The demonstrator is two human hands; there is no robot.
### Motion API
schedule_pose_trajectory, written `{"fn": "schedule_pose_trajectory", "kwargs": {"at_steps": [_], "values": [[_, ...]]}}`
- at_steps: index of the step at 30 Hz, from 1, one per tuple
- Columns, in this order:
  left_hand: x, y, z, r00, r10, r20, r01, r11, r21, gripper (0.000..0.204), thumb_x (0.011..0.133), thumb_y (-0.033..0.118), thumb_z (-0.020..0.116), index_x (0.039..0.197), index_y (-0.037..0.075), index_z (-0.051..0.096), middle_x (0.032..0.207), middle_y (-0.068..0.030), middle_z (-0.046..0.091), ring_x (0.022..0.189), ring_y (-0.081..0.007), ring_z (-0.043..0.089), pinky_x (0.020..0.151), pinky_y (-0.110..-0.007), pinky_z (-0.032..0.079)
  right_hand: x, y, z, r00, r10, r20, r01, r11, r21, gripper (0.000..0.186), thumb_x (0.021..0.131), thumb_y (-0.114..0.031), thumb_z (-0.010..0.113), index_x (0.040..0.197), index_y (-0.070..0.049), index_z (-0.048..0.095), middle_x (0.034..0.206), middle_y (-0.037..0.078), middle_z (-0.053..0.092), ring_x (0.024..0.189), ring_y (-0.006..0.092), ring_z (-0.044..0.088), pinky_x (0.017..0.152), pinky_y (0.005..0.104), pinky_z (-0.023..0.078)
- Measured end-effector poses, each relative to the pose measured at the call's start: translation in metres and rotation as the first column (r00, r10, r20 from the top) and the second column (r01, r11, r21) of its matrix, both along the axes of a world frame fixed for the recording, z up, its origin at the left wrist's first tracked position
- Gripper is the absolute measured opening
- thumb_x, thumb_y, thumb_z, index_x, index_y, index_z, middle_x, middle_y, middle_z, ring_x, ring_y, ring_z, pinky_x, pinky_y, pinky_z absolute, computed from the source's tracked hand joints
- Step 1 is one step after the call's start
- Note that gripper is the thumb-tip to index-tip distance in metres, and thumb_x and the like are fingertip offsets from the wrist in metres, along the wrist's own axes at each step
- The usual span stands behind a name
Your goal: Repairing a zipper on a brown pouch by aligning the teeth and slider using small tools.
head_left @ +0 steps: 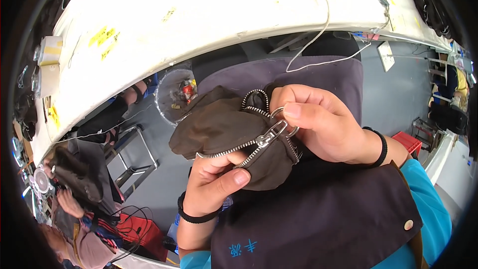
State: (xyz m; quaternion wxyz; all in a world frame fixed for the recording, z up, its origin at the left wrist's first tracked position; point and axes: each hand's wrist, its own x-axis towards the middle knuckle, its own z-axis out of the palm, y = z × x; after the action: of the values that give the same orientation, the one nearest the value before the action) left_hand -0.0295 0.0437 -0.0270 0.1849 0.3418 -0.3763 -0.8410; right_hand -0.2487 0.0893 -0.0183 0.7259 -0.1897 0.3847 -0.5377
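A dark brown fabric pouch [211, 127] with a silver-toothed zipper is held up over my lap. My left hand [211, 184] grips its lower edge near the opening, the thumb outside and the fingers partly hidden by the cloth. With thumb and fingers closed, my right hand [323, 124] pinches a metal ring [295, 132] at the pouch's right side. Beside that ring, the zipper slider [266, 140] with its looped pull sits on the teeth, and the zipper parts to its left. The cloth behind my right fingers is hidden.
A white worktable [224, 5] curves across the far side, a thin white cable [327, 15] hanging off its edge. Below stands a clear bin [162, 102] with scraps. At left are a metal-framed stool [137, 162], a red crate [144, 234] and a co-worker's hand [69, 203] near dark fabric.
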Motion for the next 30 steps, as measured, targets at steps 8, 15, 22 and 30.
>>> {"fn": "schedule_pose_trajectory", "kwargs": {"at_steps": [8,15,22,30], "values": [[-0.005,0.01,-0.003,0.998,-0.004,-0.06,0.004,1.0,-0.006,0.054,0.083,0.042,0.069,0.111,-0.002,0.057,0.117,-0.0139,0.06,0.108,-0.0243,0.057,0.097,-0.039,0.041,-0.011,0.005,-0.003,0.998,0.064,0.003,-0.064,0.994,-0.084,0.016,0.096,-0.014,0.052,0.083,-0.005,0.053,0.081,-0.004,0.049,0.072,0.0048,0.04,0.066,0.0219,0.034],[-0.03,0.018,-0.004,0.986,0.146,-0.082,-0.142,0.989,0.049,0.084,0.091,0.066,0.041,0.144,0.003,0.029,0.142,-0.0146,0.041,0.13,-0.0293,0.043,0.109,-0.045,0.034,-0.005,0.007,0.005,0.966,0.044,-0.257,-0.111,0.961,-0.254,0.016,0.094,-0.007,0.054,0.08,-0.004,0.049,0.084,-0.001,0.047,0.071,0.0056,0.04,0.063,0.0229,0.035],[-0.029,0.026,-0.009,0.958,0.239,-0.161,-0.212,0.962,0.17,0.063,0.099,0.048,0.036,0.141,0.001,0.033,0.137,-0.0167,0.047,0.125,-0.0309,0.049,0.106,-0.046,0.039,-0.004,0.007,-0.003,0.999,0.03,-0.023,-0.033,0.994,-0.102,0.018,0.095,-0.013,0.051,0.079,-0.004,0.051,0.081,0.0,0.048,0.072,0.0063,0.041,0.066,0.0235,0.034],[0.005,-0.009,-0.017,0.8,-0.222,0.557,0.536,0.681,-0.498,0.02,0.089,0.018,0.063,0.091,-0.001,0.068,0.087,-0.0132,0.067,0.086,-0.0276,0.063,0.075,-0.035,0.046,-0.045,0.008,-0.021,0.988,-0.128,-0.092,0.122,0.991,-0.061,0.031,0.086,-0.029,0.053,0.065,-0.01,0.041,0.073,0.001,0.04,0.071,0.0135,0.036,0.066,0.028,0.03]]}}
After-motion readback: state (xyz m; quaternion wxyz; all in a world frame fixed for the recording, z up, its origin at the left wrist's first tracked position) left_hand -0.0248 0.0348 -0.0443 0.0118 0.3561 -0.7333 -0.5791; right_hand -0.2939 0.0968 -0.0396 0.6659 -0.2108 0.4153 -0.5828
